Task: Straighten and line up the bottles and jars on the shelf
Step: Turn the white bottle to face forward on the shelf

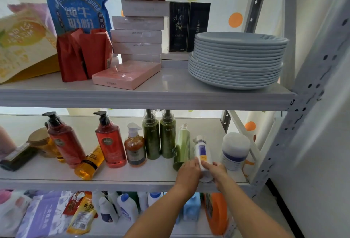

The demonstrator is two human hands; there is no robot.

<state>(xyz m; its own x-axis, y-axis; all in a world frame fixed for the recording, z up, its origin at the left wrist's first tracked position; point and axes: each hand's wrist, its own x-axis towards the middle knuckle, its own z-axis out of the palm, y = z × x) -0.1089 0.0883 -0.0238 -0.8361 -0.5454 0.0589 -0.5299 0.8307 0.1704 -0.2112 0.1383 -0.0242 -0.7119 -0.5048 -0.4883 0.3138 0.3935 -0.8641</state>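
Mid shelf (132,176), front right: gripping a white bottle (203,151) w/ purple-and-yellow label from both sides, low on its body. Left hand (188,172) closed on the bottle's left flank, fingers curled. Right hand (216,171) wrapped round the right flank, index finger laid across the front. Held tilted, not upright: cap leaning back and to the left, base near shelf's front edge.

Just left of it: a light green bottle (183,145), also leaning. Cannot tell whether touched by the left hand. Behind-left: dark green pump bottles (151,139), two, upright, side by side.

Further left, same shelf: amber pump bottle (134,147), red pump bottle (111,144) and second red pump bottle (66,144), all upright. Btwn the reds, lying on its side w/ cap toward the front: a yellow bottle (91,163). Far left: honey-coloured jar (40,140) and a dark bottle (18,157) lying flat.

Right of the hands: a white jar (235,150) w/ blue label, upright. Top shelf: stack of grey plates (238,63).
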